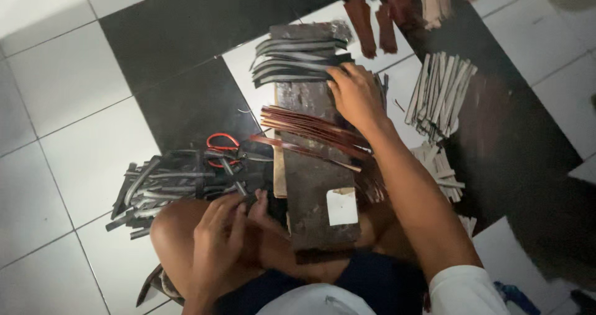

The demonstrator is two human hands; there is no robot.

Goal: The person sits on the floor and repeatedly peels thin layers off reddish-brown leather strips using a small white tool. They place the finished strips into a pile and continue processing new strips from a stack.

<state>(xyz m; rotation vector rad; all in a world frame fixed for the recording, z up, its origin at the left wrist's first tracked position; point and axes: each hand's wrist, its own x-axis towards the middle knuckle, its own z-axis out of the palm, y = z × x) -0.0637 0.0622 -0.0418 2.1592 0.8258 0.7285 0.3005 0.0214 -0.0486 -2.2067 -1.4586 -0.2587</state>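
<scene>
I sit on a tiled floor with a long dark wooden board (310,184) lying away from my lap. My right hand (355,94) reaches forward and presses on a stack of black strips (298,60) lying across the board's far end. A bundle of reddish-brown strips (310,132) lies across the board's middle, just under my right wrist. My left hand (223,240) rests by my bare knee (171,231), fingers curled around the end of a dark strip (239,187) beside a heap of black strips (161,184).
Red-handled scissors (222,146) lie on the heap of black strips. Pale grey strips (441,94) are fanned at the right, more pale ones (444,169) nearer me. Brown pieces (372,23) lie at the top. A white tag (342,206) sits on the board.
</scene>
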